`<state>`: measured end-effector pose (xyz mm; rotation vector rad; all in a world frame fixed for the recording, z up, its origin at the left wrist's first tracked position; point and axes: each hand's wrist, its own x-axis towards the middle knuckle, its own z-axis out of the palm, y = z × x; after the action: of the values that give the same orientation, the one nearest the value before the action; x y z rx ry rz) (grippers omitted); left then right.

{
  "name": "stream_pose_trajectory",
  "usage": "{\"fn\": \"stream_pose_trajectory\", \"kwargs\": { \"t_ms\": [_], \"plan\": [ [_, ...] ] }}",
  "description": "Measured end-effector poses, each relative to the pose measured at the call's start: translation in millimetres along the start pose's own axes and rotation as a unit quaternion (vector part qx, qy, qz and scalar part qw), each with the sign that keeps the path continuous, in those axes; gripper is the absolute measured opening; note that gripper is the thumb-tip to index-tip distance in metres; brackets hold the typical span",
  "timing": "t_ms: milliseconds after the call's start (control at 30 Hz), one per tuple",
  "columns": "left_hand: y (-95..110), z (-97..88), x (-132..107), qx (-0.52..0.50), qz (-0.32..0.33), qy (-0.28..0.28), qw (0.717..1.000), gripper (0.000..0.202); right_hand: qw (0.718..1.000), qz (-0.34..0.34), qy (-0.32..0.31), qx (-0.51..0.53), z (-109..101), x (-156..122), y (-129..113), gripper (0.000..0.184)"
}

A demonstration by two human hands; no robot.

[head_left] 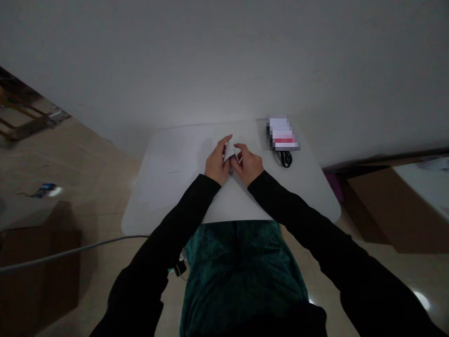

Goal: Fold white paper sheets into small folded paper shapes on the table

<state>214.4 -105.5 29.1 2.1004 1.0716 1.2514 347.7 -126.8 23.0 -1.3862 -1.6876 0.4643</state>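
Over the middle of a small white table [168, 206], my left hand [216, 161] and my right hand [249, 164] meet around a small white piece of folded paper [229, 150]. Fingers of both hands pinch the paper from either side. It is lifted slightly above the tabletop. Both arms wear black sleeves. White sheets of paper [175, 157] lie flat on the table to the left of my hands.
A blurred card on a black lanyard [282, 140] lies at the table's far right. A white wall rises behind the table. Brown cardboard boxes [386, 210] stand on the floor to the right and left. A grey cable [70, 252] crosses the floor at left.
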Motion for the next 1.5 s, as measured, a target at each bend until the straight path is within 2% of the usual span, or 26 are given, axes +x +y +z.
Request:
{"fn": "stream_pose_trajectory", "kwargs": {
  "t_ms": [167, 300, 433, 533, 633, 733, 867, 1000, 1100, 1133, 1200, 1300, 1367, 1433, 1500],
  "plan": [
    [3, 6.0, 2, -0.029, 0.010, 0.028, 0.999, 0.055, 0.999, -0.027, 0.008, 0.031, -4, 6, 8, 0.038],
    [-5, -0.6, 11, -0.130, -0.022, 0.023, 0.991, 0.042, 0.988, -0.068, 0.001, 0.136, -9, 6, 14, 0.046],
    [-9, -10.0, 19, -0.235, -0.086, 0.007, 0.968, 0.026, 0.955, -0.060, -0.002, 0.291, -10, 8, 12, 0.038],
    [-7, -13.8, 21, -0.283, -0.144, 0.014, 0.948, 0.023, 0.940, -0.047, 0.003, 0.338, -10, 11, 9, 0.028],
    [-5, -13.8, 21, -0.356, -0.194, 0.016, 0.914, 0.031, 0.940, -0.038, 0.033, 0.337, -13, 14, 9, 0.027],
    [-5, -9.5, 19, -0.405, -0.212, 0.038, 0.889, 0.038, 0.946, -0.049, 0.062, 0.315, -15, 15, 12, 0.031],
    [-10, -0.6, 17, -0.386, -0.223, 0.075, 0.892, 0.042, 0.967, -0.104, 0.116, 0.202, -15, 13, 10, 0.034],
    [-15, 0.2, 19, -0.371, -0.229, 0.138, 0.889, 0.034, 0.977, -0.147, 0.104, 0.115, -13, 7, 2, 0.043],
    [-13, -4.1, 22, -0.393, -0.259, 0.135, 0.872, 0.029, 0.975, -0.176, 0.104, 0.083, -13, 4, -2, 0.054],
    [-11, -5.3, 22, -0.389, -0.263, 0.134, 0.873, 0.033, 0.975, -0.182, 0.100, 0.077, -13, 3, -2, 0.056],
    [-7, -6.6, 20, -0.340, -0.238, 0.135, 0.900, 0.044, 0.976, -0.191, 0.080, 0.074, -14, 1, -3, 0.059],
    [-3, -7.0, 16, -0.223, -0.147, 0.158, 0.951, 0.053, 0.971, -0.220, 0.047, 0.079, -13, -2, -5, 0.058],
    [-2, -7.1, 14, -0.170, -0.103, 0.171, 0.965, 0.055, 0.967, -0.228, 0.044, 0.104, -10, -4, -7, 0.052],
    [-3, -6.9, 12, -0.142, -0.067, 0.170, 0.973, 0.050, 0.965, -0.193, 0.072, 0.165, -8, -4, -7, 0.046],
    [-5, -5.7, 11, -0.133, -0.045, 0.146, 0.979, 0.043, 0.958, -0.120, 0.114, 0.233, -6, -1, -6, 0.044]
  ]
}}
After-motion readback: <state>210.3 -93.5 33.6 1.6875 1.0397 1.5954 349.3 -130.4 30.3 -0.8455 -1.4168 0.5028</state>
